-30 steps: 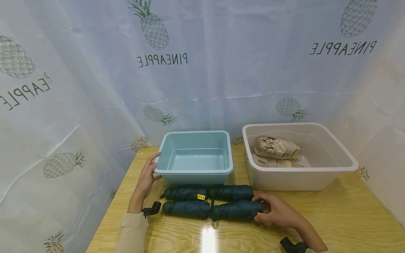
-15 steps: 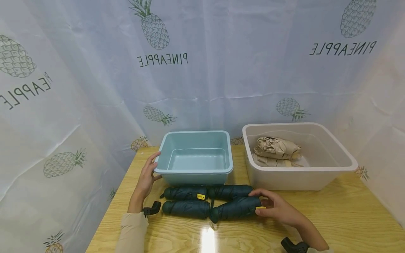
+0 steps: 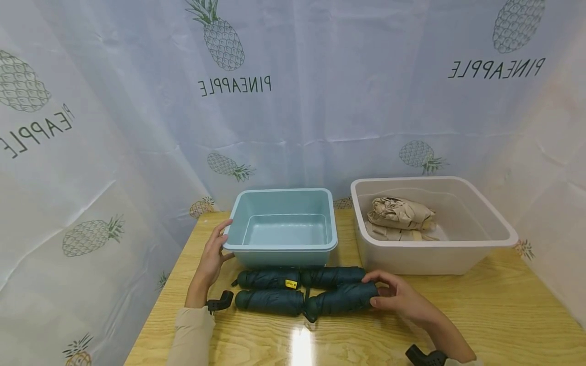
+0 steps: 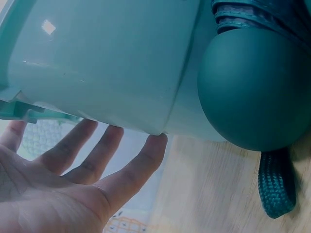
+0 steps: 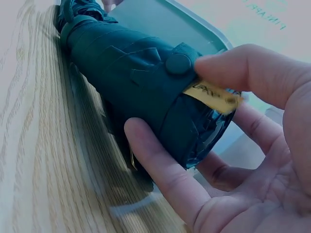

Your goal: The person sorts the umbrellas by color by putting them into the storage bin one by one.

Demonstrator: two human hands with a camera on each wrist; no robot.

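Several dark green folded umbrellas lie in two rows on the table. My right hand (image 3: 398,300) grips the right end of the front-right umbrella (image 3: 345,299), which lies slightly aslant, its right end farther back. In the right wrist view, thumb and a finger press opposite sides of this umbrella (image 5: 121,73), beside its snap button and yellow label (image 5: 214,97). My left hand (image 3: 214,256) rests against the left side of a light blue bin (image 3: 280,258), its fingers extended. The left wrist view shows those fingertips on the bin wall, near a rounded umbrella end (image 4: 252,92) with a strap loop.
Behind the umbrellas stands the blue bin, with nothing seen inside. A larger off-white bin (image 3: 412,262) at the right holds crumpled beige packages (image 3: 400,213). The wooden table (image 3: 256,340) meets a pineapple-print curtain (image 3: 320,101) at the back and sides.
The held umbrella's right end has shifted slightly back, and its yellow label has turned out of sight in the head view. My right hand moved with it; my left hand stayed put.
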